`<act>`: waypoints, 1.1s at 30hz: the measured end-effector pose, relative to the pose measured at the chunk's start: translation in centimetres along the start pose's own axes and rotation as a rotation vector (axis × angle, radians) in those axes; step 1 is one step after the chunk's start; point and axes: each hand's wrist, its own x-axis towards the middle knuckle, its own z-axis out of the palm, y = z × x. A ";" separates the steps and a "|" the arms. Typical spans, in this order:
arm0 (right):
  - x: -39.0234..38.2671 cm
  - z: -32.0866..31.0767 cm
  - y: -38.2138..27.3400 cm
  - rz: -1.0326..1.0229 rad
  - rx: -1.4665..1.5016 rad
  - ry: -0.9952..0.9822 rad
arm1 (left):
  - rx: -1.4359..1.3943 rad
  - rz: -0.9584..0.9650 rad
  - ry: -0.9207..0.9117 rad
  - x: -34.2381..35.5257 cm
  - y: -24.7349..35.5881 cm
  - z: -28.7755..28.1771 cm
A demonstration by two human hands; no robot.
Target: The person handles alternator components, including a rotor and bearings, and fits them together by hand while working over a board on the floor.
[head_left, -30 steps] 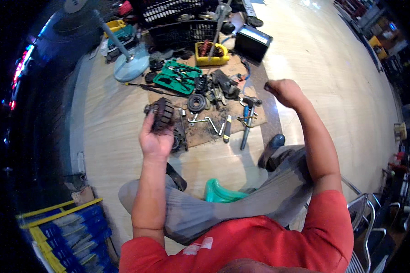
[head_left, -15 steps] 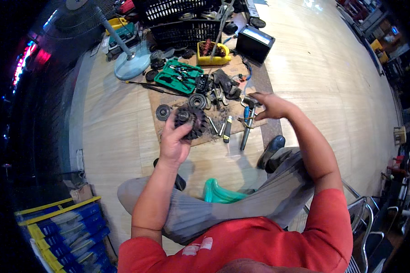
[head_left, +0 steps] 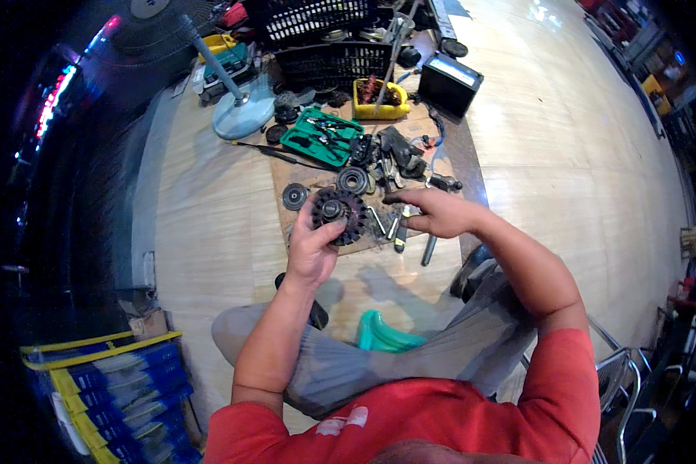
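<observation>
My left hand (head_left: 312, 254) grips a round, dark rotor-like part (head_left: 351, 218) with slots around its rim and a metal hub facing up. Its thumb presses on the part's face. My right hand (head_left: 442, 213) reaches in from the right with fingers stretched out and the thumb apart, holding nothing that I can see. Beneath it lies a hammer (head_left: 428, 251), partly covered by the hand. A utility knife (head_left: 400, 238) and small metal pieces (head_left: 377, 221) lie between the two hands. Just beyond the rotor-like part are a pulley (head_left: 353, 181) and a smaller pulley wheel (head_left: 295, 196).
Farther off on the cardboard sit a green tool case (head_left: 322, 138), dark work gloves (head_left: 400, 152) and a yellow cut container (head_left: 380, 110). A black battery (head_left: 449, 87), black crates (head_left: 334, 65) and a fan base (head_left: 243, 113) stand behind. Green plastic (head_left: 388, 334) shows between my legs.
My right hand has moved left, away from the hammer, toward the rotor-like part. My left hand has tilted that part so its hub faces me more. The whole view has shifted slightly.
</observation>
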 end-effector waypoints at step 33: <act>-2.1 -5.6 -3.0 0.077 -0.299 0.508 | 0.442 -0.024 -0.023 -0.3 2.2 -0.6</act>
